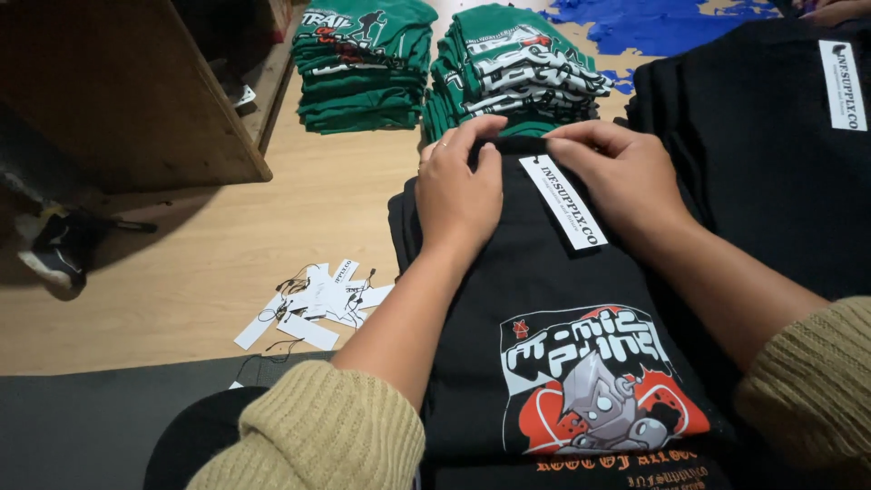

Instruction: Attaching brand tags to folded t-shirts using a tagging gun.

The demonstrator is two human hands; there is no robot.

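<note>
Pinching at the collar edge of a folded black shirt (562,299), both hands work close together: the left hand (458,186) has its fingers curled over the neckline with the palm pressing the cloth flat, and the right hand (617,172) grips the same edge just beside a white paper tag (562,201) that lies slantwise on the fabric. Judged from this, the step goes best if the left palm keeps the collar flat while the right fingers handle the tag alone, so the fold is not dragged open. The shirt lies print side up on top of a black pile, directly in front of the person on the wooden floor (272,227). Counts: one tag at the collar; one more on the black stack (771,136) to the right; two stacks of green shirts (363,63) beyond the hands; a loose heap of spare tags (313,304) with strings to the left, too overlapped to count; one wooden cabinet (127,91) far left.
</note>
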